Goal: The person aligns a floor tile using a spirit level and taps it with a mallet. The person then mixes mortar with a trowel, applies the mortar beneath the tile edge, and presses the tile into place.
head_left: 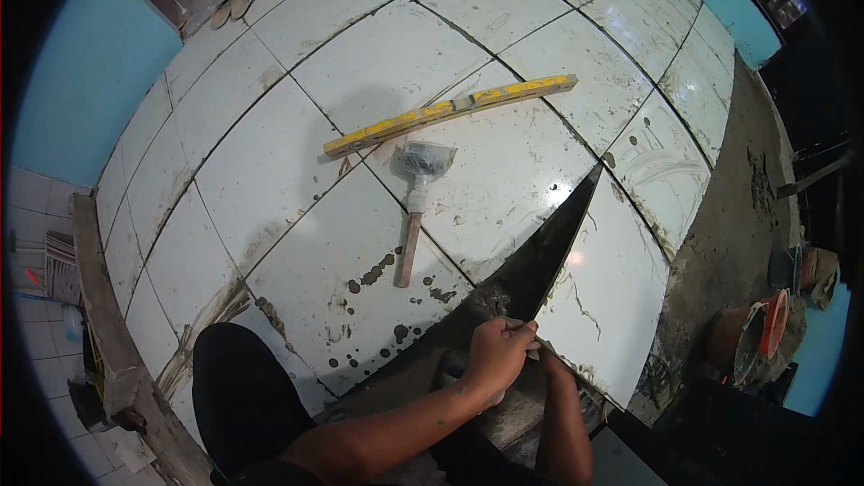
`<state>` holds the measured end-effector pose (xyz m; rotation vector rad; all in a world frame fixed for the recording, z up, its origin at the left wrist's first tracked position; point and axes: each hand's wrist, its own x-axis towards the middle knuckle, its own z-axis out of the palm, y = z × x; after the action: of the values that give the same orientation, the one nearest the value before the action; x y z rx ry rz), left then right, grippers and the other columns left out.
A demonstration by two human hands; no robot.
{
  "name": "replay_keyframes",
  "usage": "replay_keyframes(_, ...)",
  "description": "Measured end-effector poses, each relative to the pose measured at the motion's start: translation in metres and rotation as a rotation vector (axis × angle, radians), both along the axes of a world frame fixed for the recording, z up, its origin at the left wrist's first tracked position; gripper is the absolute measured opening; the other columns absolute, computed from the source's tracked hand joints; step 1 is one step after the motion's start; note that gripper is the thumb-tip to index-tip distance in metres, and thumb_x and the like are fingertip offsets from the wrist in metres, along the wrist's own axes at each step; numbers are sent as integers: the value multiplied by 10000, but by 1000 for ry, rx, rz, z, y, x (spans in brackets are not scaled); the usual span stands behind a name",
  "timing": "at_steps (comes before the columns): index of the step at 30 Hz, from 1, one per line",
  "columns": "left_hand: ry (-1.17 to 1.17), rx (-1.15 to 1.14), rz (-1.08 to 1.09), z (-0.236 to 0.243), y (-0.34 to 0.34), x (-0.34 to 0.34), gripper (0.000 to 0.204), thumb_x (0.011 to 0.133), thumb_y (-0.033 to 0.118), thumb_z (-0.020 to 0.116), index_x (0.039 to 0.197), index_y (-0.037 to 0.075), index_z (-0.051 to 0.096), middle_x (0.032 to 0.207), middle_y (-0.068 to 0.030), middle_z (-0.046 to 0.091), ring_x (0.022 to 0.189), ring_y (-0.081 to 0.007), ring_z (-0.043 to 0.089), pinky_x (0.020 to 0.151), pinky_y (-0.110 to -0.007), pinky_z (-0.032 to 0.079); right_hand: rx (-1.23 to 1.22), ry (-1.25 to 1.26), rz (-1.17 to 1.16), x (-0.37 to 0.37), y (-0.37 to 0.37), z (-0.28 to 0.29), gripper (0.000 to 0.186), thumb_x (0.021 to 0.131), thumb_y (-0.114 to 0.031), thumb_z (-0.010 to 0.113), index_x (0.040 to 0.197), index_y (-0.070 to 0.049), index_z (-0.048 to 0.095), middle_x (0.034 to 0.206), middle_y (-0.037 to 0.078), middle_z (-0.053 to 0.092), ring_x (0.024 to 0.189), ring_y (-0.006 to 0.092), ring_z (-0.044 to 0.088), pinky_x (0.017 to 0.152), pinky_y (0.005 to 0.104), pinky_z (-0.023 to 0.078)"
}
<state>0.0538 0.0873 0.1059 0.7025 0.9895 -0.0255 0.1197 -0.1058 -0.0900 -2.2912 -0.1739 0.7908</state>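
Head view: floor tiling, with a loose-edged white floor tile (612, 279) at right of centre, just beyond the hands and beside a dark wedge-shaped gap (551, 256). The left hand (498, 355) has its fingers bent together at the tile's near-left corner; the right hand (551, 364) is close against it, partly hidden. Whether either is clamped on the tile edge, or only on something small between the fingertips, cannot be told. Likely faults: a corner released unevenly could drop and pinch the fingers; sideways pressure could chip the edge against the neighbouring tile or leave the joint tapered. Orientation: the tile's apparent long axis runs from near to far, its left edge leaning rightward with distance, and its far corner points to the gap's narrow end; fisheye bending leaves its true proportions uncertain. Beyond the gap lie a mallet (417, 202) and a yellow spirit level (450, 112).
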Motion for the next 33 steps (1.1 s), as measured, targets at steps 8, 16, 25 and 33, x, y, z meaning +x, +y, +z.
replay_keyframes(8, 44, 7, 5, -1, 0, -1, 213, 996, 163, 689, 1020, -45, 652, 920, -81, 714, 816, -97, 666, 695, -233, 479, -134, -85, 83, -13, 17, 7, 264, 1001, -165, 561, 1188, -14, 669, 1093, 122, 721, 1002, 255, 669, 863, 400, 528)
replay_keyframes(16, 17, 20, 5, 7, -4, 6, 215, 997, 162, 689, 1002, -51, 656, 875, -78, 708, 765, -85, 645, 668, -225, 473, 164, -179, 25, -40, 23, 4, 240, 892, -176, 682, 1090, -41, 692, 1026, 61, 741, 934, 244, 691, 865, 396, 526)
replay_keyframes(25, 48, 31, 43, 5, 1, 1, 197, 990, 168, 701, 942, -20, 664, 823, -32, 665, 735, -68, 607, 635, -230, 448, 555, 203, -155, -65, 79, 83, 204, 964, -140, 649, 1116, -4, 642, 1049, 107, 722, 1001, 170, 681, 843, 338, 519)
replay_keyframes(33, 55, 17, 22, 1, 3, 1, 206, 989, 152, 693, 972, -47, 644, 891, -72, 675, 805, -120, 650, 714, -253, 503, 360, 12, -6, -101, 52, 83, 328, 980, -149, 622, 1254, 27, 586, 1142, 146, 693, 1077, 251, 677, 918, 399, 521)
